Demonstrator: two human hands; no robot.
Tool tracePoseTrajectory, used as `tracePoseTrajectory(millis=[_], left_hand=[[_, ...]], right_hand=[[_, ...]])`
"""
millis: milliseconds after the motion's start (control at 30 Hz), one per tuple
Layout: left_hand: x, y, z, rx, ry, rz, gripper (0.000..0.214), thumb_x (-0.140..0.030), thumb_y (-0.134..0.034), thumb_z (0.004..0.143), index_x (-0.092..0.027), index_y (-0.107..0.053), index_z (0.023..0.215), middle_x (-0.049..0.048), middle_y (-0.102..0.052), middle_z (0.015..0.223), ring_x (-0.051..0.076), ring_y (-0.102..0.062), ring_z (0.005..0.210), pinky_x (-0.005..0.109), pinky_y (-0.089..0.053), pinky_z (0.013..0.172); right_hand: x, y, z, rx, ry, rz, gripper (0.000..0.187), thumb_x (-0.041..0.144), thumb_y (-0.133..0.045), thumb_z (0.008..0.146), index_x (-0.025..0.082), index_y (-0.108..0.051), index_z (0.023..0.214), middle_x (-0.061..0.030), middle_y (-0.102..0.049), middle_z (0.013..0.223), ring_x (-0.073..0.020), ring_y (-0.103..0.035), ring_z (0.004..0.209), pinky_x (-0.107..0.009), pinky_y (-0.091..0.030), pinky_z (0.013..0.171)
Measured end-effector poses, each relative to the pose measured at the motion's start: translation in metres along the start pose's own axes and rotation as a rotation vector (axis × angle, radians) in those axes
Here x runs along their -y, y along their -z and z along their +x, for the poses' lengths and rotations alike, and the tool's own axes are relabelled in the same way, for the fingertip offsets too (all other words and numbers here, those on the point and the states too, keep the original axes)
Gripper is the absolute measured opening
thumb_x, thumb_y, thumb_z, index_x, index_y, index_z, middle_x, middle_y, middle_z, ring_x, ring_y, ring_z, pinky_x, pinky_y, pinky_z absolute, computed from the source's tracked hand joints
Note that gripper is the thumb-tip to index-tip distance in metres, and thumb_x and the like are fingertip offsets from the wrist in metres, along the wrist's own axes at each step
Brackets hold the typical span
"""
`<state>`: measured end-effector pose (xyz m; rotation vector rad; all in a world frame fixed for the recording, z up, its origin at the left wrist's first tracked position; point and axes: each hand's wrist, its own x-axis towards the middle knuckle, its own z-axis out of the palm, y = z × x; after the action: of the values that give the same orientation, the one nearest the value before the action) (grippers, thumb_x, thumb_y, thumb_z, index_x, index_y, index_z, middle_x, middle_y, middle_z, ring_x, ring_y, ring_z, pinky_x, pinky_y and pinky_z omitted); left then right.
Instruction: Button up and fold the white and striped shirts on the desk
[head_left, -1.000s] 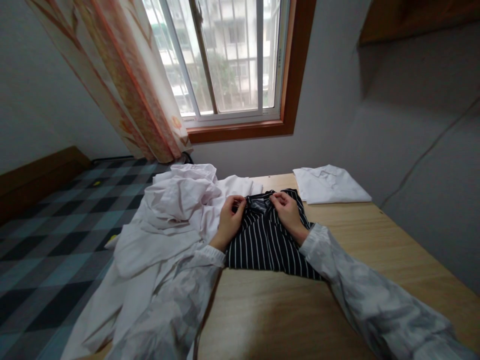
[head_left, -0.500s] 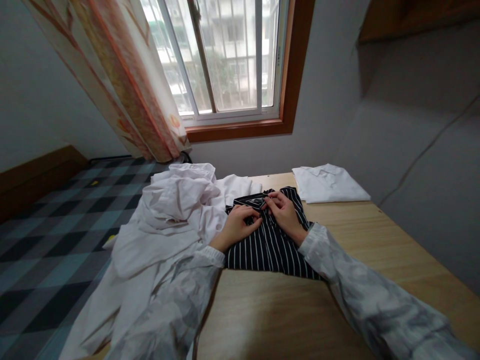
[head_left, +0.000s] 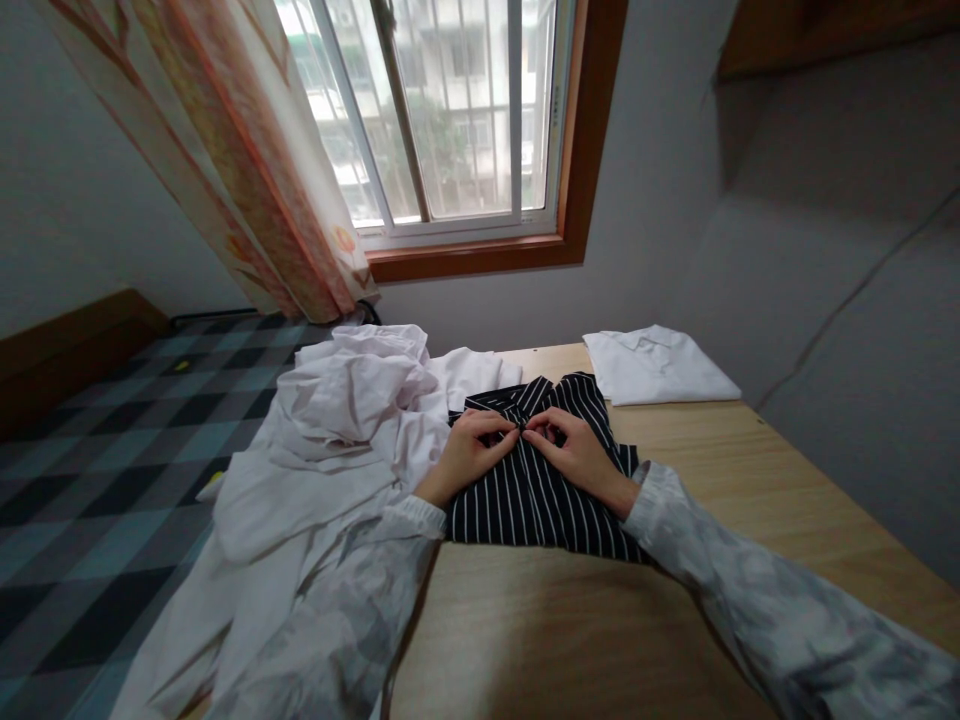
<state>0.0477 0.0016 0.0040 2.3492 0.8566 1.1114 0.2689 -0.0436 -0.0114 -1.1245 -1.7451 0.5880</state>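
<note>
A black shirt with white stripes (head_left: pixel 525 505) lies folded on the wooden table in front of me, its collar end toward the window. My left hand (head_left: pixel 472 448) rests over its left side, thumb and fingertips pinching the fabric just below the collar. Opposite it, my right hand (head_left: pixel 574 448) pinches the same spot from the right. The fingertips of both hands nearly meet at the shirt's front. Whether a button lies between them is too small to make out.
A heap of crumpled white shirts (head_left: pixel 352 420) spreads along the table's left side and hangs over its edge. One folded white shirt (head_left: pixel 660 365) lies at the back right of the table (head_left: pixel 750 480). Left stands a bed with a checked sheet (head_left: pixel 112 470); a window (head_left: pixel 450 120) is behind.
My right hand has moved down from the collar to meet my left hand's fingertips. The collar now shows uncovered, and its right flap stands up more.
</note>
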Motion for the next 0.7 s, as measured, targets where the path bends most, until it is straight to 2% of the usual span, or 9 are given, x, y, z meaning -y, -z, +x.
tracePoseTrajectory(millis=[200,333,567,700], left_hand=[[-0.002,-0.0021,-0.0001,-0.023,0.004,-0.026,0.009,-0.028,-0.071,0.097,-0.022,-0.078,0.096,0.0043,-0.079,0.093,0.017,-0.069,0.074,0.037,-0.057,0.081],[-0.0063,-0.0013,0.0007,-0.026,0.003,-0.043,0.006,-0.024,-0.07,0.096,-0.022,-0.075,0.093,0.003,-0.075,0.085,0.017,-0.066,0.074,0.037,-0.056,0.08],[-0.0068,-0.0015,0.0012,0.032,0.096,-0.179,0.003,-0.022,-0.068,0.092,-0.019,-0.07,0.093,-0.0002,-0.066,0.079,0.015,-0.059,0.068,0.028,-0.048,0.065],[-0.0089,-0.0037,0.0007,0.043,0.046,-0.071,0.004,-0.021,-0.07,0.09,-0.021,-0.068,0.086,-0.0018,-0.065,0.074,0.015,-0.059,0.069,0.035,-0.052,0.079]], right_hand=[[-0.0019,-0.0016,0.0022,-0.004,0.005,0.025,0.011,0.034,-0.07,0.1,0.024,-0.072,0.096,-0.0025,-0.071,0.088,-0.0198,-0.06,0.073,-0.035,-0.049,0.071],[-0.0003,-0.0028,0.0003,-0.007,0.031,-0.026,0.008,0.031,-0.068,0.1,0.024,-0.07,0.095,-0.0024,-0.07,0.088,-0.0194,-0.06,0.074,-0.034,-0.047,0.071],[0.0054,-0.0041,-0.001,0.02,0.029,-0.068,0.009,0.03,-0.064,0.099,0.025,-0.065,0.091,0.0001,-0.066,0.08,-0.0182,-0.057,0.07,-0.032,-0.043,0.066],[0.0043,-0.0052,-0.001,0.001,0.014,-0.076,0.009,0.027,-0.064,0.097,0.025,-0.063,0.088,0.0008,-0.064,0.077,-0.0179,-0.057,0.068,-0.031,-0.043,0.065]])
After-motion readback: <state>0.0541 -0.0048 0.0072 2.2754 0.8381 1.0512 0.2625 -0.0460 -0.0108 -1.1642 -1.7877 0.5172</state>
